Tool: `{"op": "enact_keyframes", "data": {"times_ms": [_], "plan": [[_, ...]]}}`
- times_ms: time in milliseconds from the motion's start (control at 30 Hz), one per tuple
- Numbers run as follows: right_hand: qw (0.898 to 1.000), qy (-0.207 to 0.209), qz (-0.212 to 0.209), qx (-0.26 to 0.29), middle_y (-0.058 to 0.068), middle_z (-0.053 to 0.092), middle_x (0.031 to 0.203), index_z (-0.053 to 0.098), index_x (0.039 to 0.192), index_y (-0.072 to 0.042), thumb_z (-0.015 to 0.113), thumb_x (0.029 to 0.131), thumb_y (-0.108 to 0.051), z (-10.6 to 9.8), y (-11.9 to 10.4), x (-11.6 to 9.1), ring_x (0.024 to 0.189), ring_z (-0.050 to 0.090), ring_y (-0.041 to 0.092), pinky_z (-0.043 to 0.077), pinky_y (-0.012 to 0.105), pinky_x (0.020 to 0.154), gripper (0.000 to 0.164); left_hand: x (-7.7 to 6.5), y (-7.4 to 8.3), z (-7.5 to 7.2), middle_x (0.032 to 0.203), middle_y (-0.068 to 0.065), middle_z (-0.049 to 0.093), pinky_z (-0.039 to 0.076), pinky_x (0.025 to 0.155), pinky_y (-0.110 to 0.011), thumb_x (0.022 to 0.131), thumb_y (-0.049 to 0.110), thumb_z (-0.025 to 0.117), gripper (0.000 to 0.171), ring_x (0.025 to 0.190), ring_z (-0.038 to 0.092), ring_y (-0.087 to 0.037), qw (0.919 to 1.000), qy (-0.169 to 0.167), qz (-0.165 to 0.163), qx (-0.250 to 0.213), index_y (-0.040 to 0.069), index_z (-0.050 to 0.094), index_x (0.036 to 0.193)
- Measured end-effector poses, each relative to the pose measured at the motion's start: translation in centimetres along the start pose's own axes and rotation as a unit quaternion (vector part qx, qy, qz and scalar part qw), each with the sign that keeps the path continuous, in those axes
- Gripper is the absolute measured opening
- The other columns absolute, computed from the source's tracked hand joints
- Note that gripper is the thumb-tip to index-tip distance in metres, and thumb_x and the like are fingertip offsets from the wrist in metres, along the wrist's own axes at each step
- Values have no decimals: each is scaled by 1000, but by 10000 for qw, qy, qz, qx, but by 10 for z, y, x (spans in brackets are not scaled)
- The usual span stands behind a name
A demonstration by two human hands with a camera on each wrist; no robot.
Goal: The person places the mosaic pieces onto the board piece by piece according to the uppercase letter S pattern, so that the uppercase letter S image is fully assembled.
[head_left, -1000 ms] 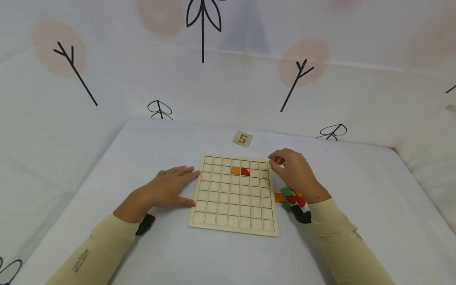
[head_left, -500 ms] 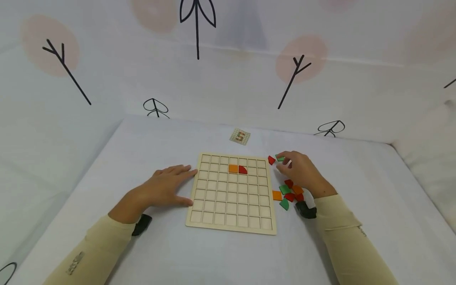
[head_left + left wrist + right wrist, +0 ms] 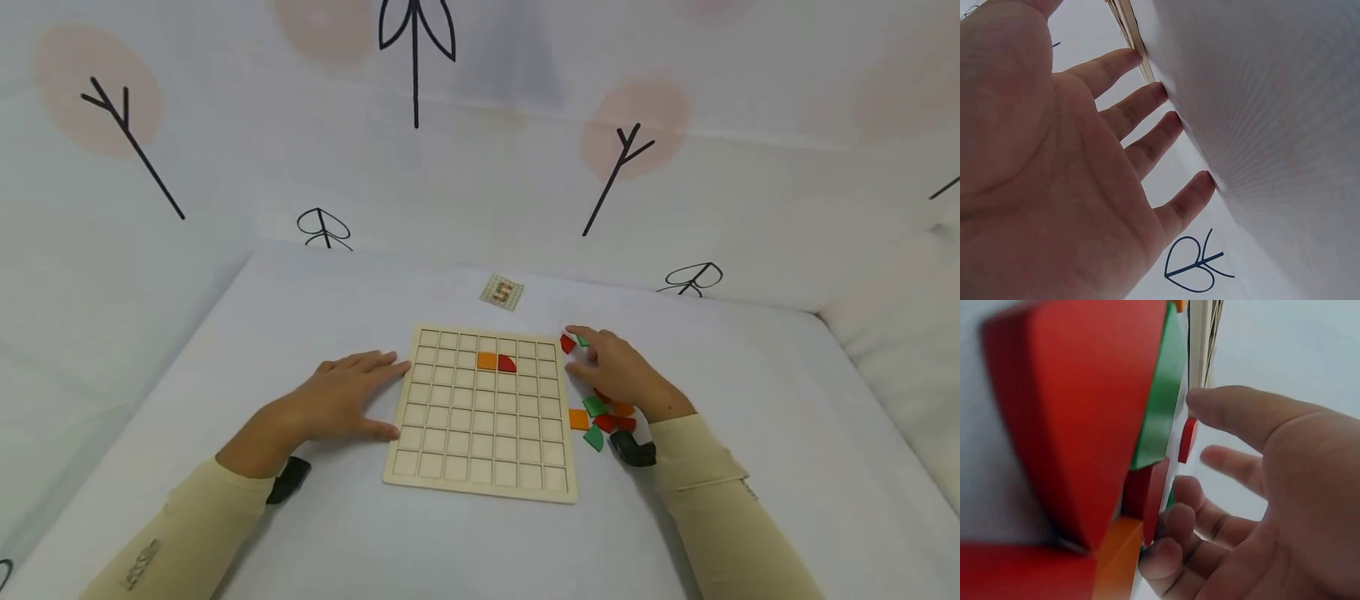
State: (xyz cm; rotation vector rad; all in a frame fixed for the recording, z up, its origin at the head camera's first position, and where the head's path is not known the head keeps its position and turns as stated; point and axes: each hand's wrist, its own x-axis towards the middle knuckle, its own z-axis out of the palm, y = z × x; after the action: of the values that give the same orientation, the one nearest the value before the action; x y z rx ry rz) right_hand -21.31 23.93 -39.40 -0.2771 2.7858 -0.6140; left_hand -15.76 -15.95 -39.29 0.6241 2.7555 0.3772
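Observation:
My left hand (image 3: 337, 398) rests with fingers spread at the left side of a pale wooden grid board (image 3: 420, 450); fingertips and thumb meet its edge. In the head view, an orange square tile (image 3: 487, 361) and a red quarter-round tile (image 3: 507, 363) sit side by side in the board's second row. Right of the board, my right hand (image 3: 622, 375) is held with thumb and index finger apart, nothing visible between them. By its index finger lie another red piece (image 3: 567, 343) and a partly covered green piece (image 3: 583, 340). The right wrist view shows its other fingers bent loosely.
Red, orange and green pieces, with a green square (image 3: 596, 406), lie under and below the right hand, some hidden. An orange square (image 3: 578, 419) touches the board's right edge. A small card (image 3: 502, 292) with an S-like pattern lies behind the board. White patterned cloth surrounds the table.
Thumb and index finger of my right hand have parted from near-touching, uncovering the red and green pieces. The hand drew right, then back left toward the board. My left hand stays at the board.

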Motion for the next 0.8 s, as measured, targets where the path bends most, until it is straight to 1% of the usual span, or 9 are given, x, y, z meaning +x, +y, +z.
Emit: {"op": "enact_keyframes", "data": {"times_ms": [133,267,500,700,800], "plan": [[10000,-7,21,-59,10,56,89,37,154,-12,64,97,-28,3,1,0,76,51,21,45,29,63,65,-2,1,0,163,-6,31,26,113,-65,79,63,75,94,150,27,-36,10000,1,32,-57,28,35,157],[10000,6,-8,-86,8,53,80,41,152,-11,63,98,-28,4,3,1,68,50,19,43,30,60,61,-2,2,3,164,-5,31,26,113,-64,79,62,75,94,151,26,-35,10000,-18,27,-39,29,34,157],[9999,79,-53,-43,6,55,81,51,145,-10,63,98,-28,5,1,4,64,50,18,43,29,57,52,-2,0,2,164,-5,31,26,113,-64,79,61,76,94,151,26,-35,10000,18,-26,50,28,34,157],[9987,353,-313,-174,6,61,85,60,136,-9,65,97,-23,7,0,4,71,52,18,45,29,63,42,-3,-2,1,163,-4,31,27,113,-63,79,62,75,94,151,27,-35,10000,49,17,53,29,34,157],[9983,397,-393,-160,7,63,88,62,132,-8,66,96,-22,7,0,4,73,53,19,46,29,64,39,-3,-2,1,164,-5,31,27,113,-63,79,62,75,94,151,27,-35,10000,56,28,42,29,33,157]]}}
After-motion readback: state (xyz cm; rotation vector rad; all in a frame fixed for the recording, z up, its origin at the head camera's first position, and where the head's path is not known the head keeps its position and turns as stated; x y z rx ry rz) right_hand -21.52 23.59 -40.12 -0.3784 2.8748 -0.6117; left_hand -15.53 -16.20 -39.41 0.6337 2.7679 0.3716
